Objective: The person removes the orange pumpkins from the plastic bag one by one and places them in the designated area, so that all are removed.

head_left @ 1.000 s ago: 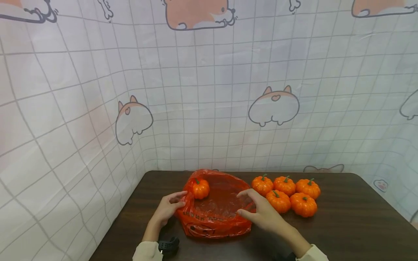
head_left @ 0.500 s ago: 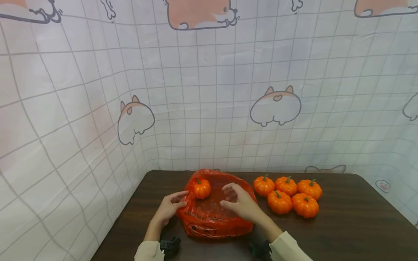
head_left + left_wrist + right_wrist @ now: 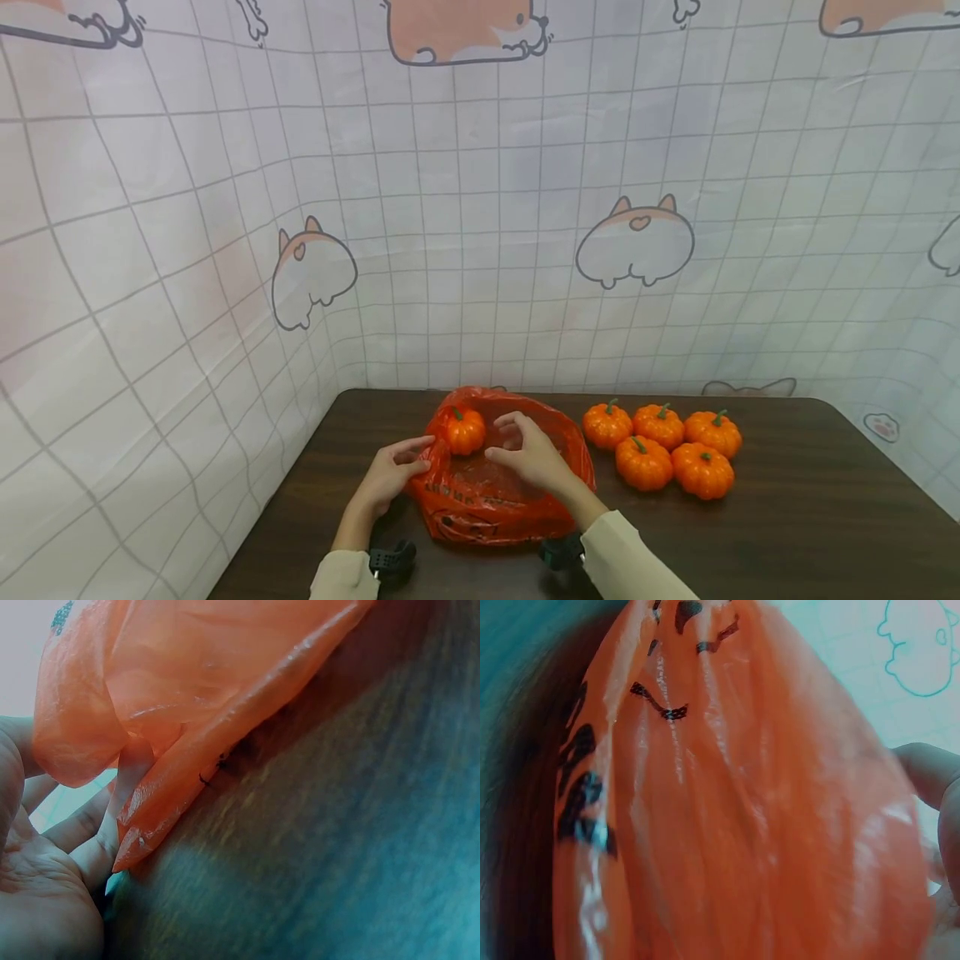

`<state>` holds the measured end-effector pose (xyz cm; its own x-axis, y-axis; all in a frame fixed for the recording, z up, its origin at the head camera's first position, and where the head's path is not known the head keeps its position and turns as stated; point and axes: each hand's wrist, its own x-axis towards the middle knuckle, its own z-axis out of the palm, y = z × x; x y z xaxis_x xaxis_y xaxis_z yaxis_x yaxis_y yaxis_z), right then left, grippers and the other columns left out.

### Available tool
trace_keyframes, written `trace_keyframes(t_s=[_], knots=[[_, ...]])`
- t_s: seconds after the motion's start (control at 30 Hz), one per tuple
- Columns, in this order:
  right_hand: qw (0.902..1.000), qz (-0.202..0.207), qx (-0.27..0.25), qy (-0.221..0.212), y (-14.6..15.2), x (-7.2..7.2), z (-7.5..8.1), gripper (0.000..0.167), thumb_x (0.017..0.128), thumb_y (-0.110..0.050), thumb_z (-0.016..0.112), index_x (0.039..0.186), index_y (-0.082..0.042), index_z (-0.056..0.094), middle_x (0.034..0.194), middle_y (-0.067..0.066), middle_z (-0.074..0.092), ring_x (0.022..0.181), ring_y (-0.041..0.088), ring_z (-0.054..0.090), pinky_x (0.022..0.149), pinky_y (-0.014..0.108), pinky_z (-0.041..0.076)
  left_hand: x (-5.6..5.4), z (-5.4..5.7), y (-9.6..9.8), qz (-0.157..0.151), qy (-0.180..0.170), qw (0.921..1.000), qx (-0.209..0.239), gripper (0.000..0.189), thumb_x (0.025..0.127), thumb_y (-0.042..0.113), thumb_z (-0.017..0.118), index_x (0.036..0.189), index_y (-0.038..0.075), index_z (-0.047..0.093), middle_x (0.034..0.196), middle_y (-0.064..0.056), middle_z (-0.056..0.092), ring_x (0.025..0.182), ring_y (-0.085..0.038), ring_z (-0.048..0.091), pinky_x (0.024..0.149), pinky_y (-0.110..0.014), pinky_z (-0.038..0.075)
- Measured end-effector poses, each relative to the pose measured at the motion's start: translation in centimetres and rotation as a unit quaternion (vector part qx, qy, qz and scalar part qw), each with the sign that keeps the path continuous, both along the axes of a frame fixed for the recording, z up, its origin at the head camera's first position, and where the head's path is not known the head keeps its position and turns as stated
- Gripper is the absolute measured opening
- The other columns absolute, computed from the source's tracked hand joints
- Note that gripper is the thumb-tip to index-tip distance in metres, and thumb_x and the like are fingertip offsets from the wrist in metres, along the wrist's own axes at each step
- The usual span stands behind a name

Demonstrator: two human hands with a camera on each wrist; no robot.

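A red plastic bag (image 3: 517, 527) with black print lies on the table, its mouth spread open. Inside it, at the left, sits a small orange pumpkin (image 3: 466, 431) with a green stem. My left hand (image 3: 388, 477) holds the bag's left edge; in the left wrist view, fingers (image 3: 90, 832) show against the red plastic. Over the bag's opening is my right hand (image 3: 534, 454), thumb and fingers apart and gently curved, nothing between them, pointing toward the pumpkin. In the right wrist view the bag's side hides most of that hand.
Right of the bag, several more orange pumpkins (image 3: 643, 463) stand grouped on the dark wooden table (image 3: 810, 500). A white gridded cloth (image 3: 480, 250) with cartoon dogs hangs behind and along the left side. Black straps (image 3: 392, 558) are around the wrists.
My right hand has moved left, from the bag's right edge to over its opening, nearer the pumpkin inside. The left hand has stayed at the bag's left edge.
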<state>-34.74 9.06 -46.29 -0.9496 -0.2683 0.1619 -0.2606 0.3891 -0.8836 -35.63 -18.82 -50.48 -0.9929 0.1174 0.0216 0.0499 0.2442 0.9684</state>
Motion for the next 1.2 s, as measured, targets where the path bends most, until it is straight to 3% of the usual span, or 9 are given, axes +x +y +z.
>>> trace_keyframes(t_s=[0.17, 0.4, 0.53, 0.83, 1.0, 1.2], knots=[[0.9998, -0.01, 0.004, -0.017, -1.1, -0.9, -0.7, 0.053, 0.091, -0.027, 0.079, 0.135, -0.009, 0.056, 0.14, 0.018, 0.056, 0.119, 0.035, 0.059, 0.096, 0.053, 0.052, 0.0, 0.0, 0.0, 0.001, 0.0, 1.0, -0.003, 0.04, 0.096, 0.01, 0.069, 0.136, 0.011, 0.067, 0.109, -0.016, 0.069, 0.09, -0.02, 0.064, 0.078, -0.033, 0.056], [0.9994, -0.01, -0.002, -0.033, -2.6, -1.8, -1.2, 0.059, 0.089, -0.025, 0.08, 0.138, -0.008, 0.052, 0.144, 0.021, 0.049, 0.111, 0.032, 0.057, 0.088, 0.047, 0.054, -0.1, 0.1, 0.0, -0.003, 0.001, 1.0, 0.0, 0.04, 0.097, 0.009, 0.068, 0.137, 0.01, 0.066, 0.11, -0.017, 0.069, 0.09, -0.02, 0.065, 0.079, -0.034, 0.057], [0.9991, -0.013, 0.001, -0.041, -3.3, -2.2, -1.6, 0.064, 0.089, -0.025, 0.081, 0.142, -0.009, 0.048, 0.145, 0.021, 0.047, 0.108, 0.029, 0.057, 0.091, 0.048, 0.054, -0.1, 0.0, 0.0, -0.004, 0.0, 1.0, 0.003, 0.04, 0.097, 0.009, 0.068, 0.137, 0.01, 0.066, 0.11, -0.017, 0.069, 0.09, -0.019, 0.065, 0.078, -0.034, 0.057], [0.9989, -0.017, 0.005, -0.044, -3.8, -3.1, -2.2, 0.079, 0.089, -0.026, 0.081, 0.154, -0.013, 0.037, 0.157, 0.018, 0.036, 0.123, 0.035, 0.055, 0.106, 0.057, 0.047, -0.1, 0.1, 0.1, 0.001, -0.002, 1.0, 0.002, 0.039, 0.097, 0.008, 0.067, 0.136, 0.01, 0.066, 0.109, -0.017, 0.068, 0.089, -0.019, 0.064, 0.077, -0.033, 0.057], [0.999, -0.005, 0.032, -0.029, -3.9, -3.4, -2.4, 0.084, 0.089, -0.026, 0.081, 0.158, -0.015, 0.034, 0.158, 0.02, 0.035, 0.135, 0.041, 0.048, 0.11, 0.064, 0.041, -0.1, 0.1, 0.1, 0.0, -0.003, 1.0, 0.001, 0.04, 0.097, 0.009, 0.067, 0.137, 0.01, 0.066, 0.108, -0.016, 0.067, 0.089, -0.019, 0.064, 0.077, -0.033, 0.057], [0.9989, 0.011, 0.045, -0.013, -4.0, -3.6, -2.4, 0.078, 0.089, -0.025, 0.081, 0.154, -0.017, 0.039, 0.153, 0.02, 0.039, 0.134, 0.042, 0.048, 0.109, 0.066, 0.041, 0.0, 0.1, 0.1, -0.002, -0.006, 1.0, 0.003, 0.04, 0.098, 0.009, 0.067, 0.137, 0.011, 0.066, 0.109, -0.016, 0.067, 0.089, -0.019, 0.065, 0.078, -0.034, 0.058]])
